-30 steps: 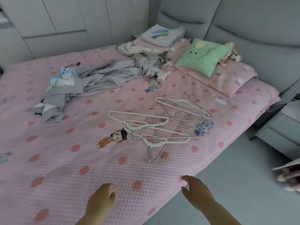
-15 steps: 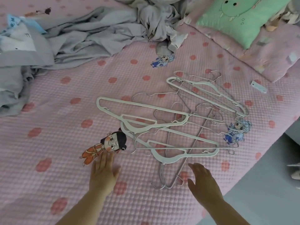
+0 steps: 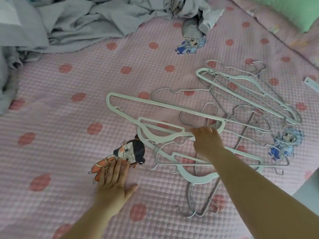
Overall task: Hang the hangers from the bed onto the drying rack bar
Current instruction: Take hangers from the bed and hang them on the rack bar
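Pink quilted bed (image 3: pixel 69 104) fills nearly all my view, w/ darker pink dots all over it. Progress, as I judge it: basically at the start. No hanger is hung yet, and the drying rack bar isn't in frame at all, so I can't say where it stands relative to the bed. What's left is the whole job: lift, carry, hook on, prob. several trips or one big bunch.

Next biggest is the grey clothes (image 3: pixel 77 23), a crumpled heap across the top left, well apart from the work. A green pillow (image 3: pixel 293 12) is cut off at the top right corner.

The hangers (image 3: pixel 241 118) lie in one tangled pile on the bed, centre-right: white plastic ones and thin wire ones, hooks crossing, so I'd expect snagging on the lift. The largest white plastic hanger (image 3: pixel 155 104) sticks out to the left of the pile.

My right hand (image 3: pixel 207 142) is down on that hanger near its neck, fingers bent over it. Can't tell if they've closed underneath or just touch the top. My left hand (image 3: pixel 112 185) lies flat on the bed beside the pile, fingers spread, tips on a cartoon figure (image 3: pixel 124 152), holding nothing.

Containers: none in view, no basket, box or bin, so nothing to report inside
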The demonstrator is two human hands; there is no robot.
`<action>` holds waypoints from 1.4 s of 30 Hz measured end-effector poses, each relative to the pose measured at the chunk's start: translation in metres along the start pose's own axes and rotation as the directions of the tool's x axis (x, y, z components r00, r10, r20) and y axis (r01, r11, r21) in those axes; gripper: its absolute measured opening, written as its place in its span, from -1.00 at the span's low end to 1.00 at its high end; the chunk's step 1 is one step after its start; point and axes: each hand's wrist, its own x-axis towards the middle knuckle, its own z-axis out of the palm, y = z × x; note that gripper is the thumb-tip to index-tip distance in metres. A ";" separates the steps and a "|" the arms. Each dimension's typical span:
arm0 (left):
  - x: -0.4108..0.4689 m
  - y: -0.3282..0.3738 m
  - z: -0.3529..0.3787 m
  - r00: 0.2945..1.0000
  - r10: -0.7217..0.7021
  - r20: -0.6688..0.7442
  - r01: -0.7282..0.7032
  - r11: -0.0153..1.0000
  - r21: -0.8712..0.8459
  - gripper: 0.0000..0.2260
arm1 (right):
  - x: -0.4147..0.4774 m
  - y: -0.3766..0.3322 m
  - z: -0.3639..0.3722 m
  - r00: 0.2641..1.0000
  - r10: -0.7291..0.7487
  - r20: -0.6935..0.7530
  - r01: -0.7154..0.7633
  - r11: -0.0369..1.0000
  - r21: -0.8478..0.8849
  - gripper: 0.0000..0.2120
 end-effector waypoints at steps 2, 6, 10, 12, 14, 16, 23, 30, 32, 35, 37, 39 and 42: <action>0.002 -0.006 0.001 0.999 0.007 0.049 -0.008 1.000 0.013 -0.37 | 0.003 0.002 -0.007 0.999 -0.032 0.027 0.034 0.993 -0.109 -0.64; 0.008 -0.012 0.002 0.993 0.038 0.108 -0.046 0.996 0.073 -0.39 | -0.002 0.006 -0.018 0.994 -0.083 0.070 0.094 0.982 -0.165 -0.70; 0.006 -0.007 -0.002 0.977 0.023 0.211 -0.051 0.991 0.127 -0.25 | -0.013 0.010 -0.023 0.998 -0.066 0.000 0.065 0.991 -0.117 -0.72; 0.012 -0.001 -0.008 0.991 -0.011 0.134 0.000 0.997 0.079 0.02 | -0.020 0.012 -0.029 0.997 -0.075 -0.032 0.071 0.991 -0.111 -0.72; 0.010 0.005 -0.025 0.959 -0.060 0.278 0.023 0.990 0.136 0.06 | -0.031 0.013 -0.038 0.995 -0.085 -0.055 0.080 0.993 -0.087 -0.72; 0.011 0.009 -0.036 0.938 -0.092 0.334 0.042 0.987 0.154 -0.17 | -0.044 0.016 -0.050 0.992 -0.094 -0.082 0.090 0.995 -0.048 -0.74; 0.015 0.031 -0.095 0.893 -0.059 0.447 0.088 0.995 -0.043 -0.67 | -0.109 0.056 -0.098 0.983 0.112 -0.145 -0.088 0.982 0.166 -0.70; 0.014 0.186 -0.186 0.960 0.248 0.133 -0.100 0.745 -0.660 -0.82 | -0.210 0.105 -0.110 0.903 0.399 -0.157 -0.270 0.813 0.516 -0.74; 0.002 0.248 -0.211 0.941 0.299 0.158 -0.031 0.541 -0.841 -0.78 | -0.243 0.115 -0.109 0.870 0.465 -0.165 -0.300 0.764 0.571 -0.72; -0.029 0.327 -0.237 0.920 0.350 0.179 0.042 0.366 -0.930 -0.79 | -0.294 0.128 -0.100 0.811 0.553 -0.188 -0.330 0.700 0.634 -0.72; -0.052 0.366 -0.247 0.911 0.378 0.167 0.048 0.306 -0.951 -0.78 | -0.331 0.137 -0.091 0.759 0.614 -0.215 -0.337 0.654 0.677 -0.74; -0.077 0.400 -0.253 0.908 0.402 0.122 0.008 0.273 -0.962 -0.79 | -0.370 0.148 -0.081 0.701 0.670 -0.244 -0.348 0.620 0.704 -0.74; -0.126 0.453 -0.264 0.871 0.487 0.068 -0.095 0.301 -0.949 -0.77 | -0.433 0.160 -0.064 0.606 0.743 -0.283 -0.355 0.571 0.740 -0.70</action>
